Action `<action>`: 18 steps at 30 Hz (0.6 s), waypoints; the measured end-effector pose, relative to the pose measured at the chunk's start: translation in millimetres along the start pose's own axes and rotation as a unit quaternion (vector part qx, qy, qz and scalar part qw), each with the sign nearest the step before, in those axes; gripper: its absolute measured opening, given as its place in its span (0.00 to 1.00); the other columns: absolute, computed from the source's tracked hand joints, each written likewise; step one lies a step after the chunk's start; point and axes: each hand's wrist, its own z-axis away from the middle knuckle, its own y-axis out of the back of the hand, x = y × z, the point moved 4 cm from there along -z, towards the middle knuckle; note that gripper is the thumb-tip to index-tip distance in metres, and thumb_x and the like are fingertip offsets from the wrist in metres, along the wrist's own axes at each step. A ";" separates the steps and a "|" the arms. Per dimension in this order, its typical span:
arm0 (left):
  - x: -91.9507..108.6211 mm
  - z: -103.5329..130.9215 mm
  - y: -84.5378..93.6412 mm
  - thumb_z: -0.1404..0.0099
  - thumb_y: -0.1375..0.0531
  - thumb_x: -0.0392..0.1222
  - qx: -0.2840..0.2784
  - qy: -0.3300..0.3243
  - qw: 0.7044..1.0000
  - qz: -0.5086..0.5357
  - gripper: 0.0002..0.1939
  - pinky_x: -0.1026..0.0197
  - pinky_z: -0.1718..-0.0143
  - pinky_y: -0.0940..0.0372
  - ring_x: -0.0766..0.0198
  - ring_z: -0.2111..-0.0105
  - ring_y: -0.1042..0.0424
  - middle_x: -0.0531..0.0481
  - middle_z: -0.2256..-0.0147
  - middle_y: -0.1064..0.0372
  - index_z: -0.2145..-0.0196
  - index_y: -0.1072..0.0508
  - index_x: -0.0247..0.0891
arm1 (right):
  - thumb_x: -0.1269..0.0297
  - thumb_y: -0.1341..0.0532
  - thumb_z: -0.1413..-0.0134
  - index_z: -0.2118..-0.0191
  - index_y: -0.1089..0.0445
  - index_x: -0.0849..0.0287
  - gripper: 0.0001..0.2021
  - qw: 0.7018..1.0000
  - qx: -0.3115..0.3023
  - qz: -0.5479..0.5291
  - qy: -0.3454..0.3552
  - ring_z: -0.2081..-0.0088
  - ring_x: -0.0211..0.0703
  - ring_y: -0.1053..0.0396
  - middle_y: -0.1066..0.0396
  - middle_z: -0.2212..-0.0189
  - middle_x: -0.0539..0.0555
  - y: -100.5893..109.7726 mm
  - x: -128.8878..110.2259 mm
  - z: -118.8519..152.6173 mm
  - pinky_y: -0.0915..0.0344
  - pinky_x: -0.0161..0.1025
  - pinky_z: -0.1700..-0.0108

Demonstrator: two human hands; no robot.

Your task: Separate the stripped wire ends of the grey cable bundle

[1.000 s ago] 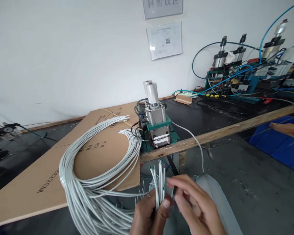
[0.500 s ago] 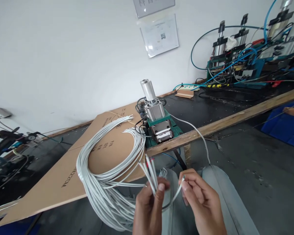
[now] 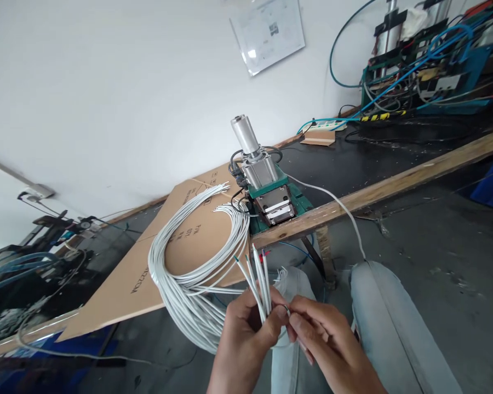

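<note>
I have my left hand [image 3: 246, 336], low centre of the frame, clamped around a small fan of white cables [image 3: 261, 282], ends pointing up, green tips showing on a couple. My right hand [image 3: 332, 336] meets it just to the right, thumb and forefinger pinched together on a cable end [image 3: 287, 310] that they mostly hide.

As I judge it, this small bunch is mid-handling: several ends are gathered in the left grip and one is being fingered apart. The bulk remains in the large coil [image 3: 158, 260] left of centre, its strands dropping off the cardboard [image 3: 123, 306] toward my left hand. The gathered ends stand apart from the pneumatic machine [image 3: 258, 169] at centre.

That machine sits at the wooden edge [image 3: 394, 189] of the black tabletop [image 3: 353, 164]. More machines [image 3: 476, 76] with blue hoses crowd the upper right, a sheet [image 3: 271, 38] hangs on the white wall [image 3: 127, 82] at top centre, and dark floor [image 3: 435, 246] fills the lower right, beyond the jeans-clad knees [image 3: 388, 306].
</note>
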 end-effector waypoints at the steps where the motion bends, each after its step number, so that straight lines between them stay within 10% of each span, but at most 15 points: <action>1: 1.3 -0.1 0.5 0.32 0.36 0.40 -0.004 -0.007 1.000 -0.012 0.09 0.65 0.70 0.37 0.65 0.74 0.30 0.53 0.76 0.29 0.70 0.24 0.36 | 0.48 0.44 0.30 0.65 0.25 0.53 0.18 1.000 0.002 0.003 0.006 0.80 0.35 0.37 0.29 0.75 0.48 1.5 -3.1 0.1 0.37 0.31 0.78; 13: 7.6 -0.3 -0.5 0.46 0.42 0.34 -0.022 0.042 0.969 -0.243 0.07 0.63 0.77 0.51 0.68 0.78 0.47 0.60 0.79 0.46 0.74 0.39 0.43 | 0.72 0.46 0.30 0.65 0.33 0.56 0.10 0.967 -0.053 0.209 0.138 0.70 0.36 0.31 0.31 0.72 0.47 5.6 -26.3 4.9 0.38 0.33 0.65; 18: 4.1 -2.7 -1.9 0.39 0.41 0.37 -0.042 0.001 0.986 -0.163 0.08 0.63 0.76 0.47 0.68 0.77 0.45 0.58 0.78 0.43 0.75 0.35 0.40 | 0.65 0.45 0.29 0.69 0.33 0.56 0.13 0.993 -0.048 0.062 0.087 0.74 0.34 0.36 0.35 0.76 0.45 4.4 -13.0 -0.5 0.42 0.33 0.69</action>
